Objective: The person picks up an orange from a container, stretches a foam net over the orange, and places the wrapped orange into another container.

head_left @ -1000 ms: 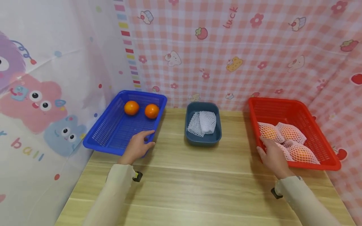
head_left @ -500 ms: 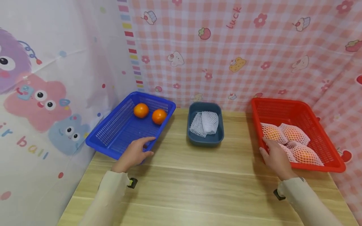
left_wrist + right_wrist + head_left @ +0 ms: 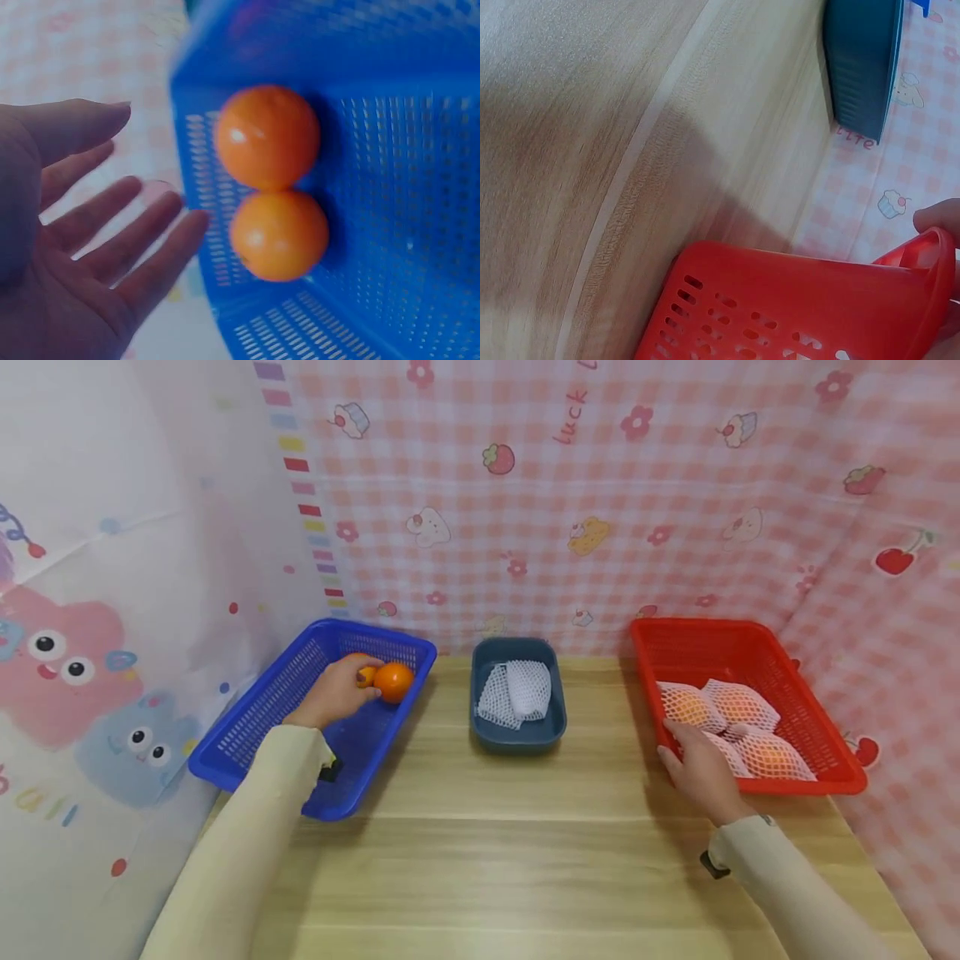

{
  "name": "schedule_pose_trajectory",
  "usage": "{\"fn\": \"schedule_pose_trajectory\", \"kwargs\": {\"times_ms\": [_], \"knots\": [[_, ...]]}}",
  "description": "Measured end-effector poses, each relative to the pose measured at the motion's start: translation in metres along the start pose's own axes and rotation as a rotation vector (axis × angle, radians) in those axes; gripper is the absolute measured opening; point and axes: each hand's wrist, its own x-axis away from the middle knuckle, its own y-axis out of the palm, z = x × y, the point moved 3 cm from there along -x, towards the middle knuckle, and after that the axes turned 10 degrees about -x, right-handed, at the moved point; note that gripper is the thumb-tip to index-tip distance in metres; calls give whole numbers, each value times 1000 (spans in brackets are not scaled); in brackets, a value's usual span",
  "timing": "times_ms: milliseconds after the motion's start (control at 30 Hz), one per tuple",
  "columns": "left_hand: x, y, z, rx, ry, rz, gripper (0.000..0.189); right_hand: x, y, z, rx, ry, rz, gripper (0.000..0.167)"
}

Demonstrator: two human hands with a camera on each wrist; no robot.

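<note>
Two oranges lie touching in the blue basket (image 3: pixel 247 714); the right-hand orange (image 3: pixel 393 682) shows fully, while my left hand partly covers the other orange (image 3: pixel 363 675). My left hand (image 3: pixel 333 692) hovers over the basket beside them, thumb and fingers spread in the left wrist view and holding nothing. On the right, the red basket (image 3: pixel 825 727) has several oranges in white foam nets (image 3: pixel 742 703) inside. My right hand (image 3: pixel 701 768) grips its left rim, thumb outside and fingers inside; the right wrist view catches only part of the thumb and fingers.
Between the baskets stands a small dark teal bin (image 3: pixel 517 747) holding white foam nets (image 3: pixel 528 689). The wooden table (image 3: pixel 487 860) meets a pink checked cloth (image 3: pixel 525 568) at the back and a white printed cloth (image 3: pixel 150 610) at the left.
My left hand has left the blue basket's near right rim and moved up and inward to the oranges. The head view has shifted. My right hand stays at the red basket's rim.
</note>
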Motion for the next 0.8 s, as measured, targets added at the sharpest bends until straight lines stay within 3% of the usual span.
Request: {"fn": "schedule_pose_trajectory", "kwargs": {"times_ms": [100,167,367,467,567,633,800], "knots": [[-16,9,-16,-87,6,-45,50,-5,8,-2,-6,-17,-7,52],[-23,20,-25,-158,20,-109,55,-7,12,-4,-10,-25,-15,52],[-33,46,-31,-296,42,-294,75,-8,16,-7,-16,-38,-28,52],[-36,51,-27,-340,5,-301,73,-6,14,-4,-19,-38,-25,52],[-40,52,-23,-361,-50,-268,65,-3,10,0,-12,-27,-8,52],[-43,53,-21,-342,-80,-265,63,-1,6,2,-8,-20,6,52],[-52,58,-15,-291,-60,-279,62,2,-4,6,-8,-10,28,51]]}}
